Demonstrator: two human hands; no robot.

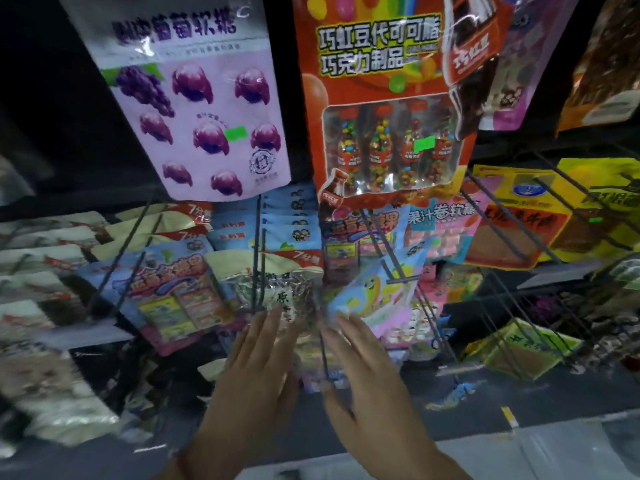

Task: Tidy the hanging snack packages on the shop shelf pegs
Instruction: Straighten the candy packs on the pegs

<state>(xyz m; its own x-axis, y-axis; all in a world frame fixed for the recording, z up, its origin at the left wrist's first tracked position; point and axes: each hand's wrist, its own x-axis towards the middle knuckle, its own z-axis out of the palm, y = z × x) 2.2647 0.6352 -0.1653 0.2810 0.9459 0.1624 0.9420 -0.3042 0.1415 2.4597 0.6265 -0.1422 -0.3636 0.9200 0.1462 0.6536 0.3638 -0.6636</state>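
While both hands reach up side by side, the left hand (254,368) lays straight fingers on a clear packet (277,292) at centre, and the right hand (360,372), fingers also straight, touches a blue packet (370,292) toward 3 o'clock of it. Neither grips anything. The blue packet tilts, its long axis running 7 to 1 o'clock. The peg (257,258) runs 12 to 6.

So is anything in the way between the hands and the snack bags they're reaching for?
No, nothing visible is. The left hand and right hand are both open, fingers straight, with fingertips right up at the clear snack packet and the blue cartoon packet. A thin black peg runs just above the left fingertips, but doesn't block them.
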